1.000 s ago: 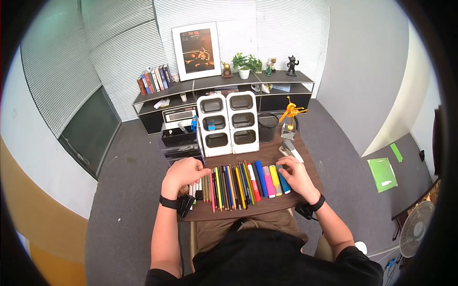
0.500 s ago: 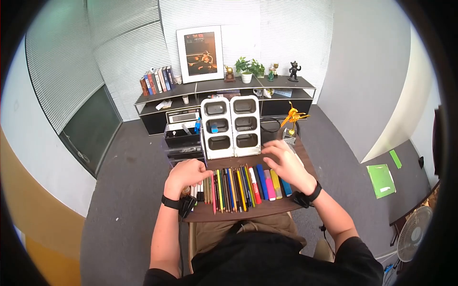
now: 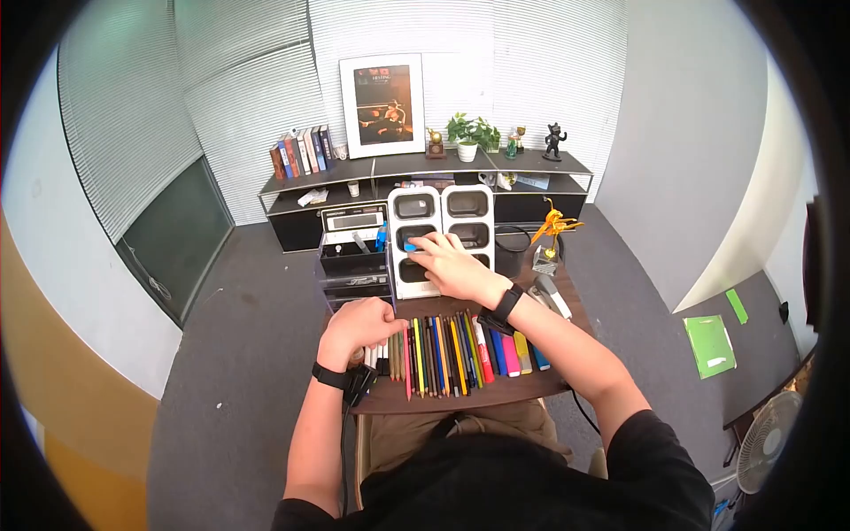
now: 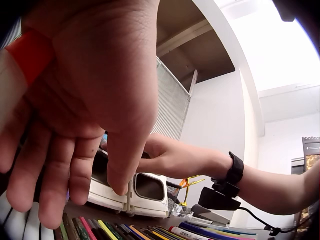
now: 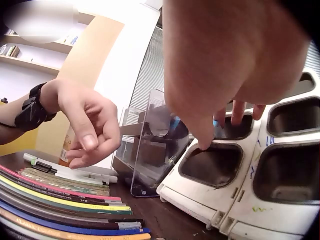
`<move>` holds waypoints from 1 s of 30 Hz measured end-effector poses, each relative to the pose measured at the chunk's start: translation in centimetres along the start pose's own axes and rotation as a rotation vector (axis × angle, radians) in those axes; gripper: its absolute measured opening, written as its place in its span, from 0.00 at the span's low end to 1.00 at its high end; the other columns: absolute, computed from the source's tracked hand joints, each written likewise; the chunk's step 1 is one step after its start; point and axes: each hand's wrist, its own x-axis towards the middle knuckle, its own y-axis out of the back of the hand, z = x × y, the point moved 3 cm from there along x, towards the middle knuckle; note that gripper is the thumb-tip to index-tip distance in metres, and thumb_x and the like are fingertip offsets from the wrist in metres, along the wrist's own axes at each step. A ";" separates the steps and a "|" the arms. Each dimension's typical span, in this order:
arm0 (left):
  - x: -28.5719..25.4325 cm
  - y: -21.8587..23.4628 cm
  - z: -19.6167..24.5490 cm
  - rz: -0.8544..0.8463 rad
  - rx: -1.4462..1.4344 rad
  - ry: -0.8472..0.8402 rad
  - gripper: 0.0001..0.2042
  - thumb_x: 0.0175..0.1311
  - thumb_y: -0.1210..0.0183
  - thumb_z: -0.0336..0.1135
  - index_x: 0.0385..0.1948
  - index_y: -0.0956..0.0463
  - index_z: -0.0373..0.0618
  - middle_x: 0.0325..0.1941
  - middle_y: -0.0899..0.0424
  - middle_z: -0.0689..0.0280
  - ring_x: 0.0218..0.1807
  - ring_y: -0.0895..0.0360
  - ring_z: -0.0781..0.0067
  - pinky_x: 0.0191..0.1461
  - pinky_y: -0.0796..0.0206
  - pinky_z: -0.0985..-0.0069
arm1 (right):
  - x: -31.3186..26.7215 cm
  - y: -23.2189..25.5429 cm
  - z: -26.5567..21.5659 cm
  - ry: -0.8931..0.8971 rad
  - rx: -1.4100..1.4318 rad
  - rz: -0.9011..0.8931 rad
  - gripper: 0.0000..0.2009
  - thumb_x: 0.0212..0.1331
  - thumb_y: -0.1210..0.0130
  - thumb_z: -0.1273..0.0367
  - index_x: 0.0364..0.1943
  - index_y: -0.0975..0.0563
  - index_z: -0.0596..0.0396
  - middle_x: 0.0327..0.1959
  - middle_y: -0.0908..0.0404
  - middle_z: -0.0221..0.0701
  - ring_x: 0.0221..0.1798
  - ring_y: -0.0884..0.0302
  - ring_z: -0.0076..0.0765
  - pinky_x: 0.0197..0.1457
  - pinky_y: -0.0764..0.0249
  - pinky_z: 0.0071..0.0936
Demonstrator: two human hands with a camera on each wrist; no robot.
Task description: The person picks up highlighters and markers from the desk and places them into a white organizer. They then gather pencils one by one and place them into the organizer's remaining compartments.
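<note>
My right hand [image 3: 453, 267] reaches over the white organizer [image 3: 418, 289], its fingers dipping into the middle-left compartment. A small blue object [image 3: 410, 246] lies in that compartment, right at the fingertips; its kind does not show. In the right wrist view the thumb [image 5: 202, 139] stands apart from the fingers, over the lower compartment. My left hand [image 3: 361, 329] hovers at the left end of a row of pencils [image 5: 75, 202], markers and highlighters, fingers loosely bent and holding nothing. White pens [image 5: 75, 172] lie below it in the right wrist view.
Left of the organizer stands a clear and black desk caddy [image 3: 354, 265] with blue pens. A stapler [image 3: 553, 294] and a golden figurine [image 3: 553, 230] on a clear base sit at the table's right. A dark bin [image 3: 511, 258] is behind the table.
My right hand has left the highlighters at the right end of the row, moving up and left to the organizer's middle-left compartment. The left hand keeps its place over the row's left end.
</note>
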 end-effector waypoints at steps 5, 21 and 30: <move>-0.1 0.2 0.1 0.005 -0.006 -0.014 0.24 0.72 0.33 0.58 0.31 0.12 0.42 0.23 0.09 0.65 0.24 0.11 0.71 0.36 0.19 0.72 | 0.2 2.3 -0.3 -0.090 0.049 0.159 0.20 0.62 0.35 0.75 0.59 0.16 0.58 0.65 0.20 0.41 0.69 0.27 0.52 0.74 0.32 0.49; -0.5 0.8 0.8 0.081 -0.070 -0.062 0.19 0.76 0.37 0.48 0.30 0.14 0.40 0.23 0.10 0.64 0.23 0.12 0.70 0.36 0.19 0.69 | -16.3 13.3 1.9 -0.698 0.517 0.384 0.13 0.67 0.32 0.78 0.51 0.22 0.57 0.38 0.17 0.27 0.31 0.22 0.19 0.35 0.23 0.24; -0.4 0.7 0.1 -0.027 -0.066 -0.022 0.21 0.75 0.35 0.52 0.30 0.13 0.41 0.24 0.09 0.66 0.23 0.13 0.73 0.34 0.21 0.72 | -23.0 10.4 0.5 -0.874 0.449 -0.040 0.19 0.64 0.32 0.77 0.59 0.17 0.59 0.50 0.12 0.46 0.41 0.12 0.41 0.48 0.17 0.39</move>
